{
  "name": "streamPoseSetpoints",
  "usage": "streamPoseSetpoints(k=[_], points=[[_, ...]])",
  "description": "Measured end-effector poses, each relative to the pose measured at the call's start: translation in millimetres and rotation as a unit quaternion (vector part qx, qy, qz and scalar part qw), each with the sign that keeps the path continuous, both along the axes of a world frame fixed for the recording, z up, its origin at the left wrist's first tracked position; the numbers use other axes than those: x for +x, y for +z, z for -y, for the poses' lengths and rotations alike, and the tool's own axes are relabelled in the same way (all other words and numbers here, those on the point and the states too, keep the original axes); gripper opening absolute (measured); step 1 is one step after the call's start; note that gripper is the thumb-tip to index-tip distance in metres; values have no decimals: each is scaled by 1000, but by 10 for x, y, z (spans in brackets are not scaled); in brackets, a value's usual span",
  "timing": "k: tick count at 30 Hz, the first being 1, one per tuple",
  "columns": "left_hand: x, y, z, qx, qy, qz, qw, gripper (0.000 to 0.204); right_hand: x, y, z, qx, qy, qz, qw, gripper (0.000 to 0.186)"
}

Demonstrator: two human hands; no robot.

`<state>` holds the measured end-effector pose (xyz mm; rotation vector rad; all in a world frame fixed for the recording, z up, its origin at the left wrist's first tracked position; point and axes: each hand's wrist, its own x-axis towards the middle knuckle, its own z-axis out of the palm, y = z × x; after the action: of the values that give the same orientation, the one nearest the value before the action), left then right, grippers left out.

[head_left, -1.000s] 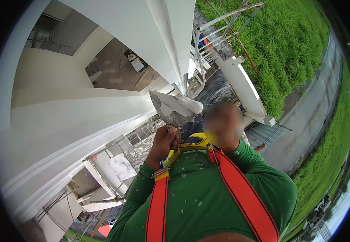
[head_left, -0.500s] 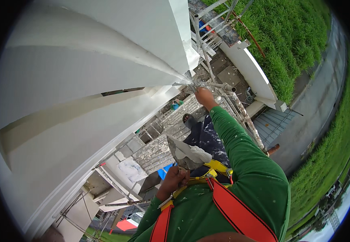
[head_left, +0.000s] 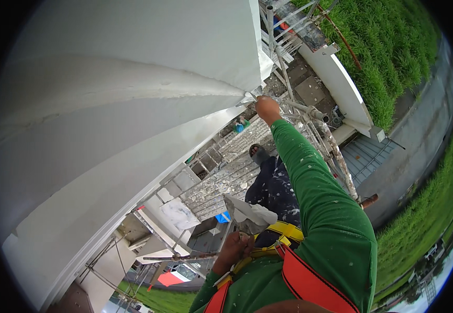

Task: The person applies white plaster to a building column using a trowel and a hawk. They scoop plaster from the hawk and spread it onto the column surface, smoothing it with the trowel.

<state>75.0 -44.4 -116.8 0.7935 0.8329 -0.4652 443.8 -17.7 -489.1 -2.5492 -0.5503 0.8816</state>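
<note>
My right hand (head_left: pixel 268 108) is stretched out ahead, closed around the handle of a small putty knife (head_left: pixel 251 96). Its blade meets the pale wall (head_left: pixel 106 120) at the far end of a long recessed groove (head_left: pixel 148 83), and part of the blade is hard to make out. Close to my waist, my left hand (head_left: pixel 235 250) is wrapped around the grip of a trowel (head_left: pixel 239 211) with a flat grey blade. A lump of white putty (head_left: pixel 263 215) lies on that blade. The left hand's fingers cover the trowel's handle.
Paint-spattered scaffold planks (head_left: pixel 210 193) lie under my foot (head_left: pixel 258 154). Scaffold tubes (head_left: pixel 336 148) run along my right side. Below are a white boundary wall (head_left: pixel 336 88), grass (head_left: pixel 377 57) and a road (head_left: pixel 419 141). A yellow and red harness (head_left: pixel 310 276) crosses my body.
The view has shifted, so the wall and scaffold sit farther right. My right hand and its knife have moved slightly farther away along the groove. My left hand still holds the loaded trowel.
</note>
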Motion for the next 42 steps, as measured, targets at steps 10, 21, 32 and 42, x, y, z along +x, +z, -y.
streamPoseSetpoints(k=[10, 21, 32, 42], points=[[-12, 43, -37, 16, -25, 11, 999, 55, -54, 194, 75, 47, 3, 71, 996, 21], [130, 369, -117, 76, -48, 56, 994, 51, -29, 951, 65, 26, 17, 86, 996, 24], [130, 576, -143, 65, -26, 64, 995, 40, -9, 1571, 103, 65, 26, 130, 989, 27], [196, 758, -176, 73, 0, 146, 987, 41, -30, 2388, 134, 67, 48, 141, 987, 27]])
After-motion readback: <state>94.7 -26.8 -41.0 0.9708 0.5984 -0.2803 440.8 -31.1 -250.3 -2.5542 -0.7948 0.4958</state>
